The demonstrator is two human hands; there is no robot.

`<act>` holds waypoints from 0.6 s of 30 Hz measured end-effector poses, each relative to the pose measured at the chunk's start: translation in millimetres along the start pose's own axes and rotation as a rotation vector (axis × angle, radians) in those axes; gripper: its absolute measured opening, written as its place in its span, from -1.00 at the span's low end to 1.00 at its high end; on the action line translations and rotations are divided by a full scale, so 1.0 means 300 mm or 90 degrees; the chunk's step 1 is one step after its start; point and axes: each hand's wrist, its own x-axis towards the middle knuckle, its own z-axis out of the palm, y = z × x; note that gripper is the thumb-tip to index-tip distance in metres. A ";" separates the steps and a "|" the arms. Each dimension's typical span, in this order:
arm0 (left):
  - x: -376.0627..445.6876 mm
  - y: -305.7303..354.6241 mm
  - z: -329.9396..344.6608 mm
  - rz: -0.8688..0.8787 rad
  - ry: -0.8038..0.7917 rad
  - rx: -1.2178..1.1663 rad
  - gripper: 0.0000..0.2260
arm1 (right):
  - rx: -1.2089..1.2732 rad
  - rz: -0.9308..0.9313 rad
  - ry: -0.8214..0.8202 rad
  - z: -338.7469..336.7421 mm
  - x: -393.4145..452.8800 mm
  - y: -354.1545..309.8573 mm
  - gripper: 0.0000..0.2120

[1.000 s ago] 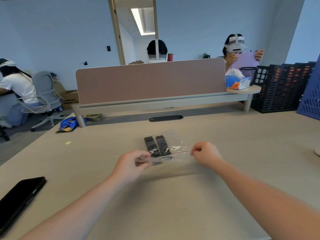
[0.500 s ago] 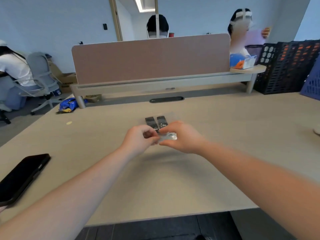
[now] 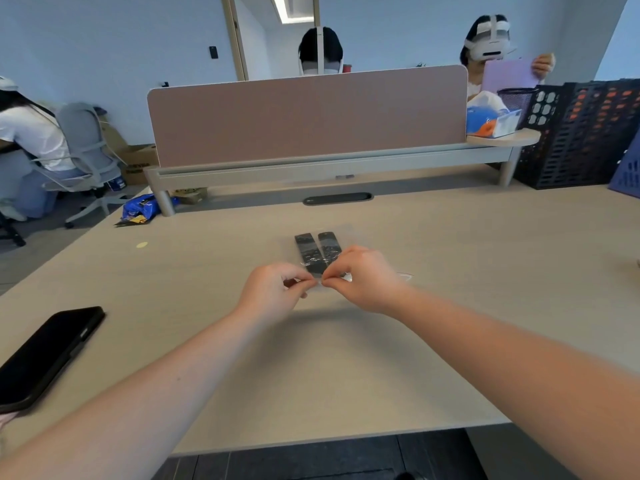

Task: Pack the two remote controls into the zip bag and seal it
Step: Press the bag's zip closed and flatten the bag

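Note:
A clear zip bag point(image 3: 348, 233) lies flat on the pale wooden table point(image 3: 450, 271), its mouth toward me. Two black remote controls lie side by side inside it: the left remote point(image 3: 305, 251) and the right remote point(image 3: 328, 245). My left hand point(image 3: 273, 292) and my right hand point(image 3: 363, 278) meet at the near edge of the bag, thumb and forefinger of each pinching the zip strip close together. My hands hide the near ends of the remotes. A corner of the bag point(image 3: 403, 276) sticks out to the right of my right hand.
A black phone point(image 3: 45, 355) lies near the table's left edge. A pink divider panel point(image 3: 308, 114) stands across the back, with black crates point(image 3: 588, 133) at the right. Other people sit behind the divider and at the far left. A blue wrapper point(image 3: 142, 211) lies on the floor.
My right hand has slid left along the bag's near edge from the right corner until it met my left hand. Since half a second ago the hands have barely moved.

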 end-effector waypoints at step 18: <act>-0.012 0.022 0.004 0.032 0.037 0.051 -0.93 | -0.034 -0.028 0.019 0.010 0.009 -0.003 -0.86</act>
